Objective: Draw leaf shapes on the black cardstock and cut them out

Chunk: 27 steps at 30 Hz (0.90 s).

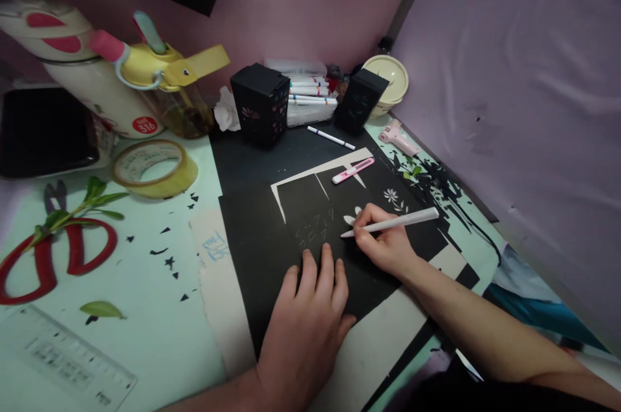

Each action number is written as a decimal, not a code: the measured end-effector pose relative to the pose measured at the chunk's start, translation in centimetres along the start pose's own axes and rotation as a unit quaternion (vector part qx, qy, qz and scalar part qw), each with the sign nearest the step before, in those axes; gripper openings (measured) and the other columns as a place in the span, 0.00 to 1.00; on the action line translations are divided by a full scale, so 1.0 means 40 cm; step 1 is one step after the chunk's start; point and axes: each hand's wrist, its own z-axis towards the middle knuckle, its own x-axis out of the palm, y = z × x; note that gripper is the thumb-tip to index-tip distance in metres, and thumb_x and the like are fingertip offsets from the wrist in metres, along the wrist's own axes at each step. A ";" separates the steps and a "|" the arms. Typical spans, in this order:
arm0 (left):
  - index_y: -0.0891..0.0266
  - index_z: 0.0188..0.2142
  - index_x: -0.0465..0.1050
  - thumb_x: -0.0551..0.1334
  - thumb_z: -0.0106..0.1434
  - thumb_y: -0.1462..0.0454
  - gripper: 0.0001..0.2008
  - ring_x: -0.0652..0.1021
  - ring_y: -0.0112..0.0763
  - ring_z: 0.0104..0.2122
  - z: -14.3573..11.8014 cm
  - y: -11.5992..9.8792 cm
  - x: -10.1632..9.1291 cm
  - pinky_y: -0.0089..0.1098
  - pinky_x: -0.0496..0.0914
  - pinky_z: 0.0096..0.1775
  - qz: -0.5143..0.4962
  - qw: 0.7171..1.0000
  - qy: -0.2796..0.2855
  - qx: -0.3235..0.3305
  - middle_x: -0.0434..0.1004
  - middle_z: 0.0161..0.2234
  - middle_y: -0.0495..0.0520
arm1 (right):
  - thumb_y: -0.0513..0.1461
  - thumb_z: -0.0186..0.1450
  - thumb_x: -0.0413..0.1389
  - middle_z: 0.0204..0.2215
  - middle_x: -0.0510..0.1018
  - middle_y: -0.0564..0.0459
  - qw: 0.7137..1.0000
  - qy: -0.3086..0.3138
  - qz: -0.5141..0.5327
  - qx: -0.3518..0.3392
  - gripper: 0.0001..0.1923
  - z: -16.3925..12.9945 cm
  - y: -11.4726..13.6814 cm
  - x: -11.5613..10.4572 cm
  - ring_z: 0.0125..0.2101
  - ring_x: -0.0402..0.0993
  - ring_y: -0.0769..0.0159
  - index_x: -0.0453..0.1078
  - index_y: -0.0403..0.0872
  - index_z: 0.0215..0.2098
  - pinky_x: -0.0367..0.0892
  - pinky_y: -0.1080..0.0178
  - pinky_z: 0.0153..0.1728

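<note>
- Pale green desk [160, 308] pushed into a corner of lilac walls, littered with small black paper scraps
- Far left, red-handled scissors [46, 263] lie flat with a leafy sprig [72, 211] across them, and a clear ruler [68, 360] sits at the near edge
- Just behind, a roll of tape [155, 168] lies flat in front of a white jug [87, 82] and a yellow-lidded bottle [169, 85]
- Centre now: left hand [308, 328] lies palm down, fingers close together, pressing the black paper [262, 250] flat on the desk
- At the back, two small black boxes [259, 105] flank a clear case of markers [308, 98], with one loose marker [331, 138] lying in front
- A pink craft knife [352, 170] rests on the paper's upper part
- Right hand [383, 240] pinches a white pen [391, 222] in a writing grip, tip touching the paper at a white petal drawing [350, 216]
- A drawn white flower [391, 196] shows just beyond the pen
</note>
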 end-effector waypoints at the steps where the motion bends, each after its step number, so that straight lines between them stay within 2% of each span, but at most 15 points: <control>1: 0.64 0.59 0.70 0.61 0.63 0.45 0.32 0.73 0.56 0.53 0.000 0.000 0.000 0.47 0.71 0.46 0.000 1.000 -0.001 0.000 0.67 0.62 0.66 | 0.34 0.59 0.54 0.21 0.69 0.57 1.000 -0.003 0.001 0.001 0.08 0.000 -0.001 0.000 0.22 0.65 0.68 0.61 0.49 0.24 0.60 0.63 0.26; 13: 0.65 0.58 0.70 0.62 0.62 0.46 0.32 0.72 0.57 0.53 -0.004 -0.005 0.003 0.48 0.70 0.46 -0.004 1.000 -0.015 -0.004 0.67 0.61 0.66 | 0.34 0.60 0.55 0.21 0.69 0.57 1.000 -0.014 -0.018 -0.019 0.07 0.001 -0.005 0.005 0.22 0.65 0.68 0.64 0.49 0.25 0.60 0.64 0.26; 27: 0.65 0.58 0.71 0.63 0.62 0.46 0.32 0.72 0.56 0.53 -0.002 -0.001 0.002 0.47 0.70 0.46 -0.002 1.000 -0.015 -0.004 0.68 0.61 0.66 | 0.34 0.61 0.54 0.21 0.67 0.58 0.998 -0.041 -0.021 -0.033 0.09 0.001 -0.008 0.006 0.23 0.65 0.68 0.62 0.49 0.24 0.60 0.64 0.26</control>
